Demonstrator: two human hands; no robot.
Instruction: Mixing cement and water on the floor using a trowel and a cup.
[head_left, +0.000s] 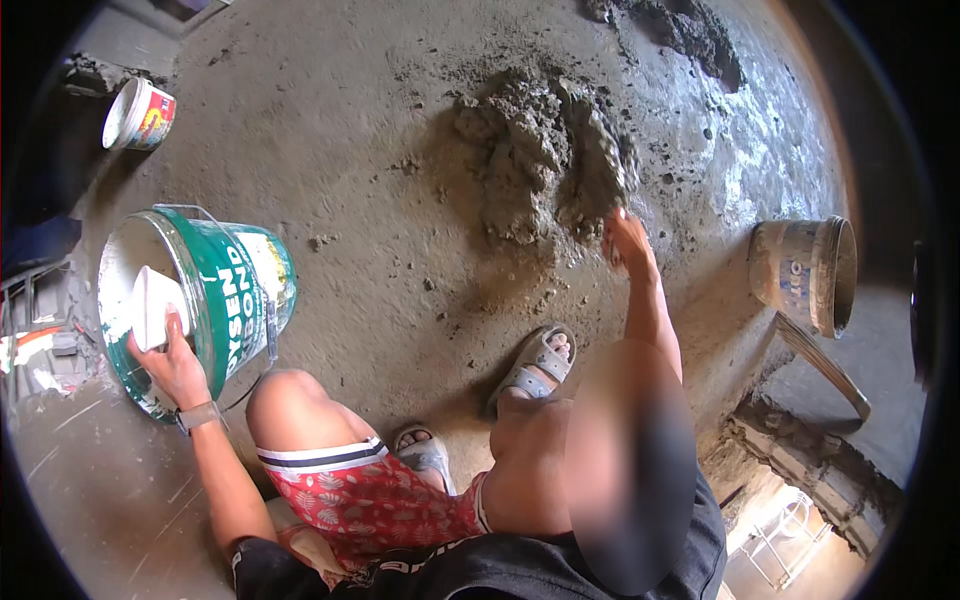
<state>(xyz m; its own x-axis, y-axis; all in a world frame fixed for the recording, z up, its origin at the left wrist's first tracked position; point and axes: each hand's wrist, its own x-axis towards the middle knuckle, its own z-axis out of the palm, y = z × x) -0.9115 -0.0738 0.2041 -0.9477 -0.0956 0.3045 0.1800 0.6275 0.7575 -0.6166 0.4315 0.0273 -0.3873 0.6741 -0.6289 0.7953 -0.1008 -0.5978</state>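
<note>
My left hand (176, 367) grips a white plastic cup (154, 300) at the mouth of a green and white bucket (217, 262). The bucket has a wire handle, and whitish residue coats its inside. My right hand (631, 238) is out in front, its fingers curled around the near end of a mortar-coated tool, apparently a trowel (611, 161). Blur and mortar hide the tool's exact shape. It lies against the right side of a heap of wet grey mortar (525, 157) on the concrete floor (360, 150).
A small white tub (140, 116) stands at the upper left. To the right is a mortar-stained bucket (799, 274), with a wooden piece (823, 364) beside it. More mortar (694, 37) lies at the far end. A broken block edge (817, 472) runs along the lower right. My sandalled feet (536, 364) are near the heap.
</note>
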